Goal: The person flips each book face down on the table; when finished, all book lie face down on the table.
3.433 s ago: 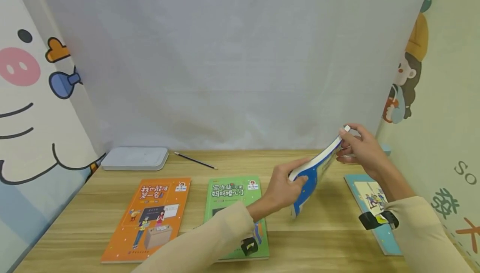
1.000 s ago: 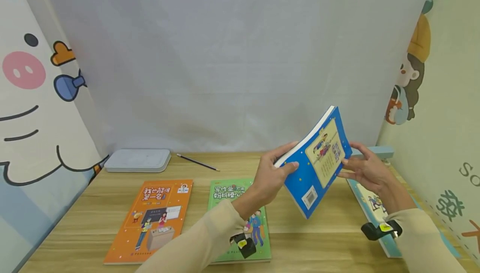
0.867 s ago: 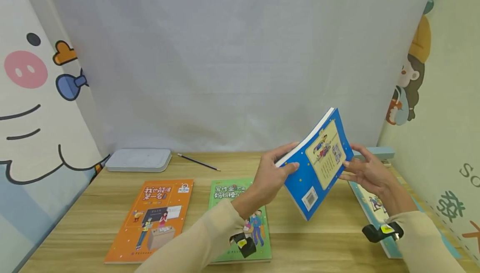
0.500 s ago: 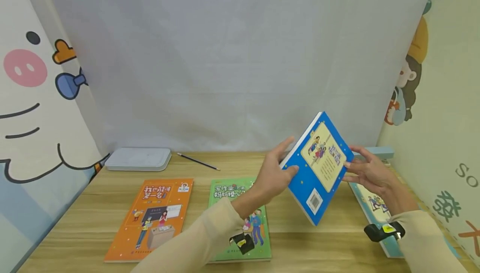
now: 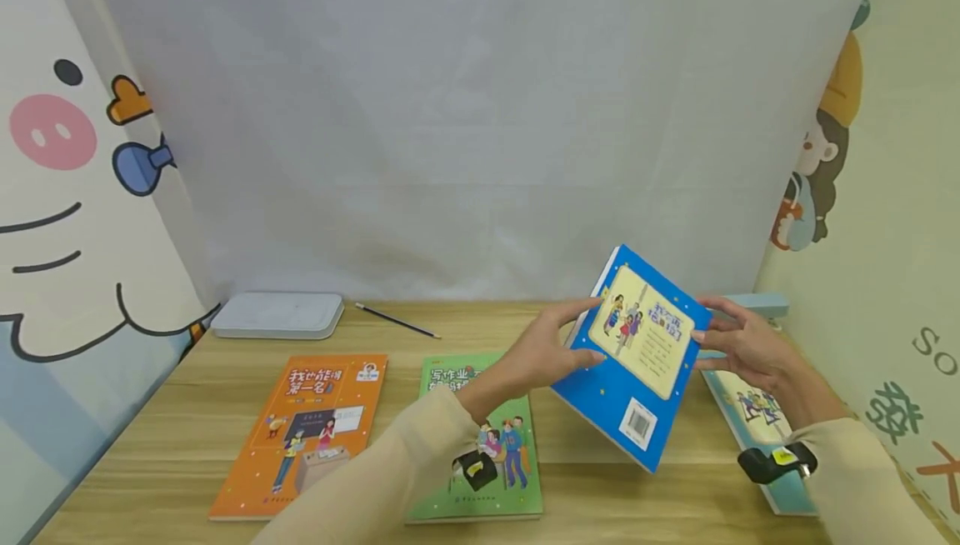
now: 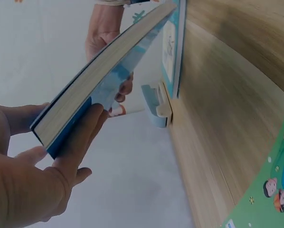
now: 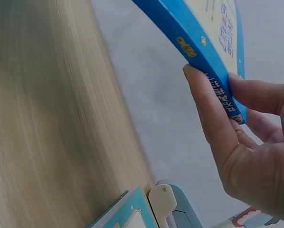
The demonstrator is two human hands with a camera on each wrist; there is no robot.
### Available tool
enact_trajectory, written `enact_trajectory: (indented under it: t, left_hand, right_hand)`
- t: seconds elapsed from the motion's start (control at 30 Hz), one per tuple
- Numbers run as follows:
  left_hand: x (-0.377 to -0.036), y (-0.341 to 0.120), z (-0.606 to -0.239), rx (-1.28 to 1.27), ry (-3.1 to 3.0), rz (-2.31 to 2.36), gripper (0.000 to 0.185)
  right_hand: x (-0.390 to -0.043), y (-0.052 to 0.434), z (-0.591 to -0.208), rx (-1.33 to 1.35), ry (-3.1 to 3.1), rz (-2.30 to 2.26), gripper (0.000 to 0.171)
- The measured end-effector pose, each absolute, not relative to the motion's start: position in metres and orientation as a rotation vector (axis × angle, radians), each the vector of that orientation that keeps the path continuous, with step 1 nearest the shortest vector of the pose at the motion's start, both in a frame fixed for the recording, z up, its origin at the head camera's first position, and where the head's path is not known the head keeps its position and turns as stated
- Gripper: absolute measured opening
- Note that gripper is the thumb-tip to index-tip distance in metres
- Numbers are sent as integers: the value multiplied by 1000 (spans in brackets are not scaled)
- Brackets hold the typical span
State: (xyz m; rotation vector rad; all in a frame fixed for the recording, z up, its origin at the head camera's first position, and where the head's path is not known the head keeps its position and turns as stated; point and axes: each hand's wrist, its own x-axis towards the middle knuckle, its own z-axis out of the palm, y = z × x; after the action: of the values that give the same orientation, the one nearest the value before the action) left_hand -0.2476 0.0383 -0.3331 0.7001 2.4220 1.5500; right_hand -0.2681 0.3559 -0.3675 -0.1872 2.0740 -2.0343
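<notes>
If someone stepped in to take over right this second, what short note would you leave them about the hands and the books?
Left hand grips the blue book's page edge; right hand holds its spine side. The book is in the air, tilted, back cover with barcode facing up.
On the desk: orange book, green book, and a light-blue book at the right, all flat.
Done: blue book lifted.
Left: it is not yet set down anywhere.

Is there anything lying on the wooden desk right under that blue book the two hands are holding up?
Nothing visible does. The blue paperback book hangs tilted between the left hand and right hand over bare wooden desk, with the green book to one side and the light-blue book to the other.
</notes>
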Motion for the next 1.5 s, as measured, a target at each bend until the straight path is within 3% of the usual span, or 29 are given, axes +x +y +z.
enact_trajectory:
  t: [0.23, 0.5, 0.67, 1.5]
  left_hand:
    - [-254, 37, -348, 651, 2477, 1389, 58]
    - [-252, 41, -369, 532, 2469, 1331, 58]
    - [-249, 41, -380, 489, 2402, 1388, 61]
    - [-237, 62, -420, 317, 2214, 1399, 61]
  right_hand:
    - [-272, 354, -363, -181, 2282, -1819, 45]
    - [-275, 350, -363, -130, 2398, -1640, 66]
    - [-277, 347, -368, -109, 2423, -1570, 71]
    - [-288, 342, -397, -106, 2503, -1287, 63]
